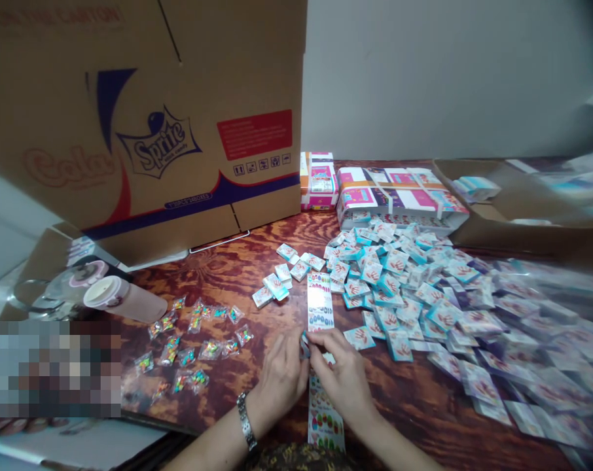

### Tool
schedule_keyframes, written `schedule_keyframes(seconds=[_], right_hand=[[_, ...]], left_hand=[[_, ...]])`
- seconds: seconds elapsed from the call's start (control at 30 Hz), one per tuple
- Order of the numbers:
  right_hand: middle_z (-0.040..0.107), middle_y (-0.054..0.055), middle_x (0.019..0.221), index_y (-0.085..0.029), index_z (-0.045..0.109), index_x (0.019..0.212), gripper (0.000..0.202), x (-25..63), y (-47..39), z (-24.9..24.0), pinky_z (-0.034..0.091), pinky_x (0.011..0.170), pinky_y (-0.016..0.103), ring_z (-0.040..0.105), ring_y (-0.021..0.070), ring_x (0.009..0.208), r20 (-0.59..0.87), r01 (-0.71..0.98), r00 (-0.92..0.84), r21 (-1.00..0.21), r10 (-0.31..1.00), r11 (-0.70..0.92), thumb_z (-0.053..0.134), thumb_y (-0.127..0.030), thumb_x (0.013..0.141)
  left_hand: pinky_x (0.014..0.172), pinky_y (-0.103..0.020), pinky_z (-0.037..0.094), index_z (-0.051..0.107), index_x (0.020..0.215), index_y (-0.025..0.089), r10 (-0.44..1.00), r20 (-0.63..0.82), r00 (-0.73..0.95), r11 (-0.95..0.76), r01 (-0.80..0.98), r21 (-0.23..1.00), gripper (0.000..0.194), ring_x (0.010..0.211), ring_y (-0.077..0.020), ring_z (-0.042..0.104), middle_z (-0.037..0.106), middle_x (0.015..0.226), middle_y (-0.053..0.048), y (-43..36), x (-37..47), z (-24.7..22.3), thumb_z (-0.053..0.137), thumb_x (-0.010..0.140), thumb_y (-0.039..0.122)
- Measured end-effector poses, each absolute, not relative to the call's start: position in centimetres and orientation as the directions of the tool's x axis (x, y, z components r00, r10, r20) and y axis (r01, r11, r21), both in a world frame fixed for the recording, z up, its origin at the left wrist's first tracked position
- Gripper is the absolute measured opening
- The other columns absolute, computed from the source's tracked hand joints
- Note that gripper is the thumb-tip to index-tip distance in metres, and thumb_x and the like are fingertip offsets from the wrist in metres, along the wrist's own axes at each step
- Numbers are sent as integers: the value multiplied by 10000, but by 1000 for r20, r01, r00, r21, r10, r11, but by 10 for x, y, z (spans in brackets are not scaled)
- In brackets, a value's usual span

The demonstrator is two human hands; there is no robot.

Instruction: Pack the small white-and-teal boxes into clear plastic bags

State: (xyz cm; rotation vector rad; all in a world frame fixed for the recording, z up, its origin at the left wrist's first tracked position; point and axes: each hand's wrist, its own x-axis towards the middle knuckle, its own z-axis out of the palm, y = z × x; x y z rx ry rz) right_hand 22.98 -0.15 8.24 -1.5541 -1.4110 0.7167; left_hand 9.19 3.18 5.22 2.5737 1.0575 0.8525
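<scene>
My left hand (pixel 283 369), with a metal watch-like band on the wrist, and my right hand (pixel 344 367) meet at the front middle of the table. Their fingers close from both sides on a small white and blue box (pixel 304 347), seen end-on and mostly hidden by the fingers. Beneath them a long strip of nail stickers (pixel 320 302) with colourful nail designs runs away from me. Just beyond, a few small boxes (pixel 277 286) lie loosely together. To the right spreads a big heap of the same white and blue boxes (pixel 395 261) printed with a hand.
Several clear packets of colourful candy (pixel 211 348) lie at left, beside a pale pink tumbler (pixel 127 299). A large Sprite-printed carton (pixel 203 85) stands behind. Bundled printed cards (pixel 399 190) sit at the back, near an open cardboard box (pixel 512 229). Someone's toes show at lower left.
</scene>
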Motion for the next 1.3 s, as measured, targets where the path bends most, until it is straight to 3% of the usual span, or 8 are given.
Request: schedule_keyframes(seconds=[0.43,0.6,0.83,0.93,1.03,1.13,1.3], right_hand=[[597,36,823,-193,614,834,135,230,-1,78,472,723,287,585,181,810,179,491,211,-870,961,54,496,-141,795],[619,61,945,-202,617,992,221,227,-7,78,474,796,295,585,183,910,272,539,147,-828,951,154,451,-149,854],[625,75,1070,-220,548,1180,323,220,-19,64,474,865,327,576,195,1002,296,555,196,-819,935,144,439,-176,879],[628,84,1084,-220,571,1154,300,219,-21,60,476,881,358,582,210,1013,239,469,258,-878,936,95,474,-220,870],[650,101,1065,-193,584,1115,290,222,-17,60,499,864,371,615,221,982,58,217,324,-976,944,-15,529,-292,848],[674,112,1021,-168,595,1066,303,225,-10,61,516,843,382,634,235,956,-75,-7,328,-997,942,-77,574,-337,816],[667,104,1038,-179,596,1047,277,221,-11,57,500,870,379,628,225,967,-66,28,362,-996,930,-82,576,-331,817]], left_hand=[[961,-403,427,285,1344,98,739,423,524,-674,566,476,570,1130,-236,496,539,1206,-161,30,91,40,453,800,90],[968,-434,396,144,1411,110,707,404,580,-707,569,421,641,1175,-246,444,498,1253,-169,31,92,40,389,820,65],[864,-445,446,-28,1431,116,789,193,584,-604,676,422,678,1033,-277,491,494,1197,-183,23,97,43,345,865,144],[860,-430,448,-43,1430,129,788,171,592,-588,640,494,659,1008,-257,498,513,1148,-168,22,99,46,315,876,142],[920,-439,413,-69,1426,125,782,186,594,-589,610,530,691,1083,-265,467,483,1205,-173,24,99,48,345,875,163],[958,-447,385,-105,1420,127,783,187,593,-592,619,516,739,1148,-280,433,446,1269,-174,27,97,47,386,872,201],[848,-434,455,-168,1403,126,780,98,618,-606,707,365,723,1144,-320,440,436,1278,-204,26,98,47,333,889,219]])
